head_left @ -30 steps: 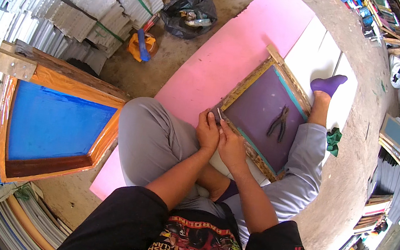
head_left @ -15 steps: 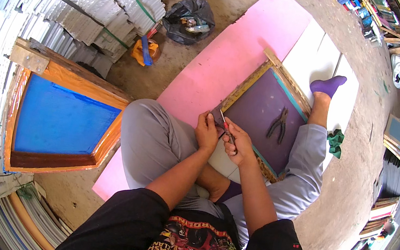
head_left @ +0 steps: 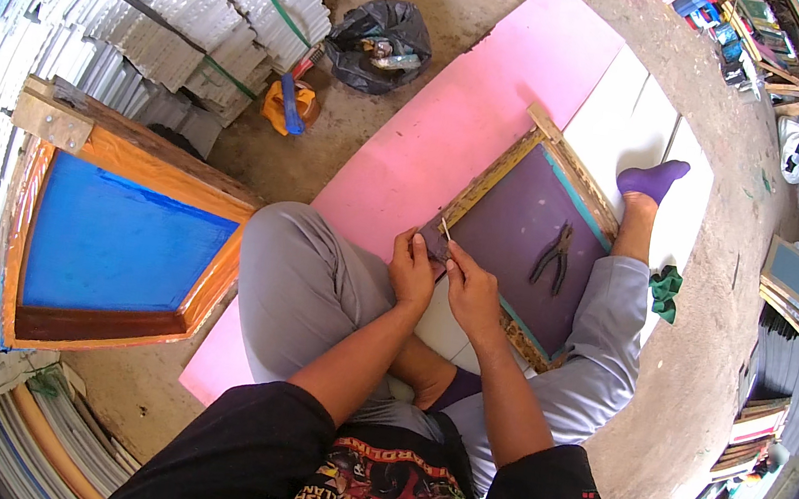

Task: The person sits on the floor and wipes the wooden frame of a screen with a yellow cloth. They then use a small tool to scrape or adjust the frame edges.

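A wooden frame [head_left: 572,164] with a dark purple mesh sheet [head_left: 517,199] stretched across it lies before me, edged in teal and yellow. At its near left corner, my left hand [head_left: 411,269] is closed, fingers pinching a loose dark flap of the sheet [head_left: 435,242]. My right hand [head_left: 474,295] is closed round a slim tool whose thin pale tip [head_left: 445,227] points at that corner. The tool's handle is hidden in my fingers, so its exact kind is unclear. Pliers [head_left: 552,258] with dark handles lie on the mesh, right of my hand.
Pink and white boards [head_left: 414,140] lie under the frame and my legs. A blue-meshed orange frame [head_left: 123,243] leans at left. Beyond are a black bag of scraps [head_left: 378,45] and an orange container [head_left: 289,109]. A green cloth [head_left: 664,293] lies at right; stacked sheets [head_left: 149,5] stand left.
My right hand has turned over and closed further round the tool, hiding its red and dark handle. The left hand keeps its pinch at the corner. The pliers have not moved.
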`<state>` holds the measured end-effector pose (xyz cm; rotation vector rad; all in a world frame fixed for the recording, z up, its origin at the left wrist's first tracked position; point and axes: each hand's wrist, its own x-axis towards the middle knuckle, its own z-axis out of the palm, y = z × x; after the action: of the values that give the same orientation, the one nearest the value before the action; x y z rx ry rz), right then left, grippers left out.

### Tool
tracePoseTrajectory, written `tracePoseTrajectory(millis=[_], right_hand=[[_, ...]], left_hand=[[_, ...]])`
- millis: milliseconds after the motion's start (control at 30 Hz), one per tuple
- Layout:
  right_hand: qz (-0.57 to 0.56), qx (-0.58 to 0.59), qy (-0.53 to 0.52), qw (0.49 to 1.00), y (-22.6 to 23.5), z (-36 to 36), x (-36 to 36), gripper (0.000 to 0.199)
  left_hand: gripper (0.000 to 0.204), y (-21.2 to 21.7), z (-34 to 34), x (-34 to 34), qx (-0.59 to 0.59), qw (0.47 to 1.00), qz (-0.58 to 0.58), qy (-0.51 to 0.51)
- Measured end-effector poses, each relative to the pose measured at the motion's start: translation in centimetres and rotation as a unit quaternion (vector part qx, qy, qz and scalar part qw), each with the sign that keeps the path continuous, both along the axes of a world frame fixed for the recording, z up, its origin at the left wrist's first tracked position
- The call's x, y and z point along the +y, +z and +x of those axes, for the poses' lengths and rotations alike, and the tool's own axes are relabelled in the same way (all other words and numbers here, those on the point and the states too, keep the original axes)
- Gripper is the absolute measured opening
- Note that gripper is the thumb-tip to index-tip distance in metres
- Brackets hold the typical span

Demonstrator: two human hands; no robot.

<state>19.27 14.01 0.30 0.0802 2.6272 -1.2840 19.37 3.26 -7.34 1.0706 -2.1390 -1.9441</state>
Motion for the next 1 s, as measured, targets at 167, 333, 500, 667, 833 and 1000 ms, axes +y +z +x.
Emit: tracePoseTrajectory(millis=[167, 333, 500, 667, 833, 1000], right_hand=[[0.000, 0.003, 0.026, 1.000, 0.4, -0.4, 0.4, 0.032], [0.054, 0.062, 0.064, 0.995, -0.3, -1.0, 0.7, 0.034], [-0.280, -0.290, -0.127, 0.907, 2.3, -3.2, 0.3, 0.038], [-0.329, -0.276, -0.163, 0.888, 4.0, -4.8, 0.0, 0.039], [-0.301, -0.257, -0.161, 0.904, 3.1, -3.7, 1.4, 0.038], [-0.312, -0.238, -0.177, 0.903, 0.8, -1.0, 3.0, 0.038]], left_hand=[[0.037, -0.6, 0.1, 0.1, 0.028, 0.999, -0.031, 0.007], [0.037, 1.4, -0.2, 0.0, 0.000, 1.000, 0.002, 0.007], [0.037, -0.9, 0.1, 0.2, 0.010, 1.000, 0.006, 0.015], [0.031, -0.9, -0.2, -0.4, 0.034, 0.996, -0.084, 0.009], [0.023, 2.7, -2.4, -1.5, 0.120, 0.969, -0.206, -0.063], [0.017, 2.9, -3.5, -2.6, 0.098, 0.892, -0.397, -0.191]])
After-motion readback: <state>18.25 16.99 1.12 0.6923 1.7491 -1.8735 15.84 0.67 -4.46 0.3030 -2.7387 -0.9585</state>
